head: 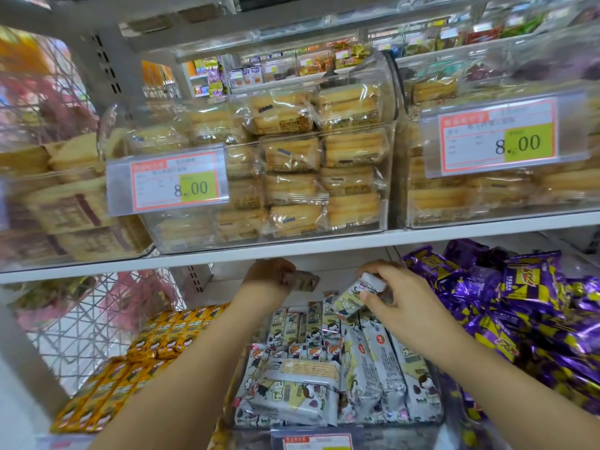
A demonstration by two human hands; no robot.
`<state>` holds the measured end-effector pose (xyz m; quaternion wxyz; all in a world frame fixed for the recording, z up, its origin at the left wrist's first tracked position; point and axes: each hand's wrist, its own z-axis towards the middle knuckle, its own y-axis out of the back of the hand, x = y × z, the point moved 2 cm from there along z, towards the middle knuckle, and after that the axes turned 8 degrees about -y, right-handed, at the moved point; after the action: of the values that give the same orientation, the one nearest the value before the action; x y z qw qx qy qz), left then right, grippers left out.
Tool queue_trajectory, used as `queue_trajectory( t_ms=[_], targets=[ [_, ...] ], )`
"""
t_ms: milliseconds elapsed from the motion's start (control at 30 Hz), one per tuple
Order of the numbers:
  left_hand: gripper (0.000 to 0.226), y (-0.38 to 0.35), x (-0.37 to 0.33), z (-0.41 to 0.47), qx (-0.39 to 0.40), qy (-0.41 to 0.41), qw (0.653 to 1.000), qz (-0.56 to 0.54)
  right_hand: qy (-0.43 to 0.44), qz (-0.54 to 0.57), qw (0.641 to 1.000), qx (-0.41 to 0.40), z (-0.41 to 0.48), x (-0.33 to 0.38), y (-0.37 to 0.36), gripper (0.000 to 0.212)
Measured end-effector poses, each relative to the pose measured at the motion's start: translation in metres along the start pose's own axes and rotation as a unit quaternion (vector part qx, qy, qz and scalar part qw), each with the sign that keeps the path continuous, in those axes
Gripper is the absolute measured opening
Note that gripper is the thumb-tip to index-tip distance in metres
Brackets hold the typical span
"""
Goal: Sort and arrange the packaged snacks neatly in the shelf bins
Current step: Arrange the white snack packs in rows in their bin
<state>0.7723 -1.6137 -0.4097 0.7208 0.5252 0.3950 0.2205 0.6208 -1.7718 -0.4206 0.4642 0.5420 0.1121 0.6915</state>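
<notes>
White film is pinched between the thumb and fingers of the right hand [401, 303], which holds a pack [355, 297] by its upper end above the rows in the middle bin [389, 425]. The left hand [268, 276] grips a darker pack [303, 280] near the bin's back. These packs look light, crushable and slick, so a hold across the firm middle would probably be safer than one on the sealed ends.

**Gold, Cream and Purple Along the Shelf**

The foil snack bars [156, 345] at the near left were golden orange with red-brown and white print. The flat plastic packets [373, 368] in the middle were white and pale yellow, patterned with dark-haired cartoon figures. The small packet [357, 295] in the right hand [399, 306] matched them. The blurred packet [303, 280] in the left hand [269, 274] looked dull brown-grey. At the right, the crinkled foil wrappers [519, 303] were purple with yellow triangles. Farther up, the clear-wrapped biscuits [292, 157] showed pale gold. The paper price tag [175, 181] was white, red-edged, with a yellow-green block.
</notes>
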Motion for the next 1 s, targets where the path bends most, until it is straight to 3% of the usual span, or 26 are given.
queue_trajectory(
  t_ms=[167,267,400,733,800,867,933,1000],
  targets=[
    [0.014,-0.003,0.002,0.005,-0.012,0.055,0.998,-0.006,-0.002,0.01,1.0,-0.009,0.0,0.001,0.004,0.022],
    [0.029,-0.01,0.004,0.008,0.018,0.052,0.998,-0.004,-0.002,0.01,1.0,-0.011,0.0,0.002,0.004,0.023],
    [0.036,-0.035,0.01,0.013,0.138,0.047,0.988,0.044,-0.001,0.014,1.0,-0.009,0.0,0.003,0.002,0.023],
    [0.043,-0.052,0.014,0.003,0.208,0.048,0.976,0.046,-0.019,0.005,1.0,-0.016,0.004,0.003,-0.003,0.018],
    [0.044,-0.035,0.009,-0.003,0.17,0.052,0.984,-0.015,-0.034,0.019,0.999,-0.016,0.003,0.007,-0.003,0.019],
    [0.036,-0.016,0.009,-0.011,0.107,0.038,0.983,-0.147,-0.053,0.045,0.998,-0.005,0.002,0.011,-0.005,0.021],
    [0.031,-0.001,0.011,-0.027,0.092,0.04,0.933,-0.347,-0.083,0.107,0.991,0.016,0.0,0.016,-0.011,0.022],
    [0.039,0.01,0.014,-0.043,0.096,0.053,0.874,-0.474,-0.104,0.157,0.981,0.037,0.0,0.024,-0.019,0.023]
  ],
)
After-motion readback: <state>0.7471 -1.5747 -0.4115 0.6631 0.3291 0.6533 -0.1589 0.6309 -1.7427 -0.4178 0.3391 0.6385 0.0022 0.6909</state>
